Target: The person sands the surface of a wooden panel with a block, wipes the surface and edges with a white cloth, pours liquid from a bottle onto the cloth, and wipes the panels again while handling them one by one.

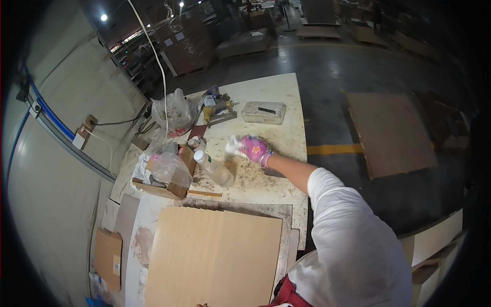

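And there's the right hand [254, 149], pink-gloved, mid-frame over the stained tabletop [284, 89], grip bunched around a blurred white wad [234, 146]! Clear bottle [219, 173] just lower left. At the bottom edge, the left hand [202, 305] barely peeks in beside tan boards [215, 256]; its grip, can't tell.

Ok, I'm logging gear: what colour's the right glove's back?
The glove is pink there; head view.
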